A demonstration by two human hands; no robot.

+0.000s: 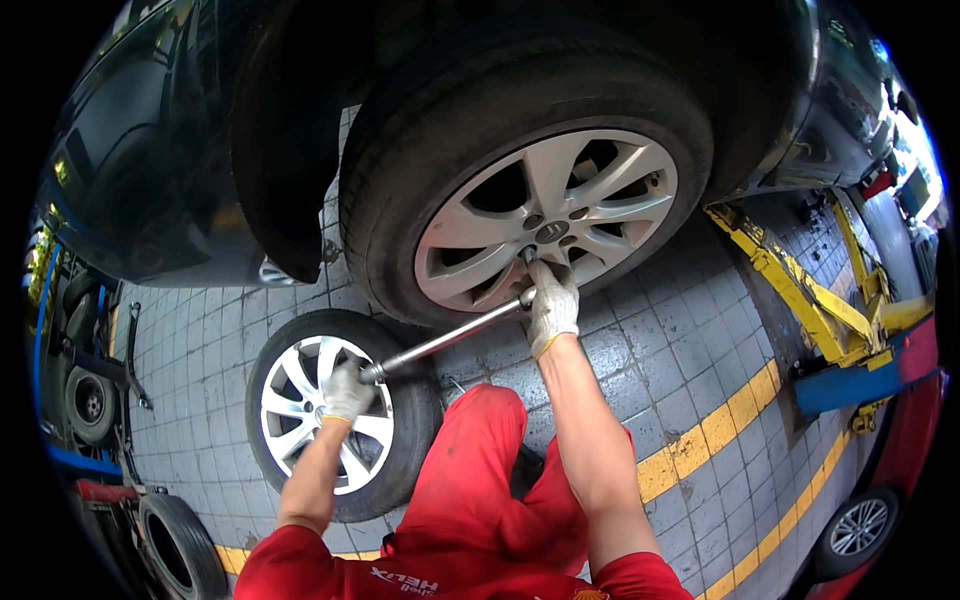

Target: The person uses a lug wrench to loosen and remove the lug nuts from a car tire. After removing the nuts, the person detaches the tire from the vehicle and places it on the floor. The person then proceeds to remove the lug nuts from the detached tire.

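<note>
A long steel torque wrench [455,338] slants from the lower left up to the wheel [487,232] on the dark car. My right hand [553,308], in a pale work glove, is closed round the wrench's head end, close below the wheel's hub. A socket at that end meets the wheel near a bolt hole; my fingers partly cover it. My left hand [347,392], also gloved and slightly blurred, is closed at the handle's far end. Beneath it a second silver wheel [345,480] with its tyre lies flat on the floor.
Grey floor tiles [180,385] carry yellow stripes [705,450]. A yellow lift arm [800,290] with a blue part stands at the right, beside a red car [910,450]. Loose tyres [180,545] and a rack are at the left. My red-trousered knee [485,415] is under the wrench.
</note>
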